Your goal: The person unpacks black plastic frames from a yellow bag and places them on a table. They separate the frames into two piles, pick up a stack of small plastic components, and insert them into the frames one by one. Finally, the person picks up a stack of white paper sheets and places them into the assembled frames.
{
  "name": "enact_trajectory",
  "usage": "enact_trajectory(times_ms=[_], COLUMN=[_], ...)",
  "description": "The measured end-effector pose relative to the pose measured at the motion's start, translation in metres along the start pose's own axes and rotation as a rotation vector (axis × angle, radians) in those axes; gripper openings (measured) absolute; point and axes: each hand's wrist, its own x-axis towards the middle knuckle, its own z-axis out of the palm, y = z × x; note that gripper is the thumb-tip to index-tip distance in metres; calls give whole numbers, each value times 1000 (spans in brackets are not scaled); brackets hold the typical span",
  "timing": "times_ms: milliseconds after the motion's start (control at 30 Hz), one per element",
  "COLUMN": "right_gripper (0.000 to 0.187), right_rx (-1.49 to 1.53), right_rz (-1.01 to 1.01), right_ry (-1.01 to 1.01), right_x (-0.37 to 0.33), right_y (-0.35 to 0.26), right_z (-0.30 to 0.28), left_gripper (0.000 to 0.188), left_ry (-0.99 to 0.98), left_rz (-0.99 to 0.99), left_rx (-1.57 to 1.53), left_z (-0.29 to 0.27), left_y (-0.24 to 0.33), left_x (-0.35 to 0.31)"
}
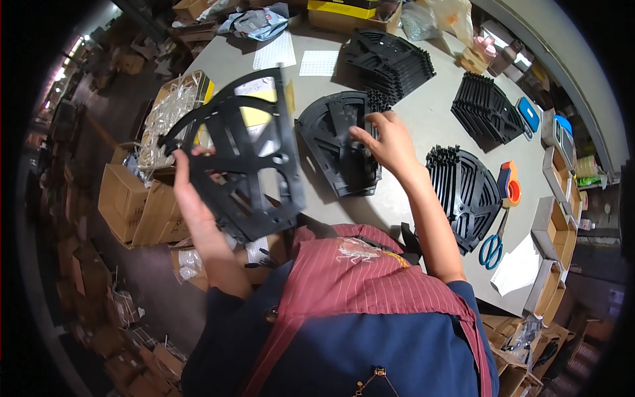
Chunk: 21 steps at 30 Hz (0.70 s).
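The left forearm [215, 248] reaches from the near side toward the far left, ending in a left hand [188, 188] closed in a grip, thumb [180, 164] upright, fingers partly hidden. The right forearm [433, 221] angles far and leftward; the right hand [395, 147] is palm down, thumb and bent index finger [378, 120] spread apart, pointing left.

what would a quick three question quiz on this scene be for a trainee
1. Which hand holds the black frame up off the table?
2. True or false: the scissors lie on the table.
3. The right hand is nearest to: a) the orange tape, b) a black part, c) the scissors.

Key: 1. The left hand. 2. True. 3. b.
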Motion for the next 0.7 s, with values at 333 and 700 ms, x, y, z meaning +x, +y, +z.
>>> enact_trajectory(times_ms=[333, 700], right_gripper=[17, 34], right_rx=[1162, 581], right_rz=[272, -57], right_ry=[46, 468], right_x=[-25, -52], right_y=[-28, -58], right_z=[-64, -131], left_gripper=[47, 54], left_ry=[-288, -383], left_rz=[-28, 23], left_rx=[-126, 21], left_z=[96, 141], left_y=[-61, -73], left_x=[0, -18])
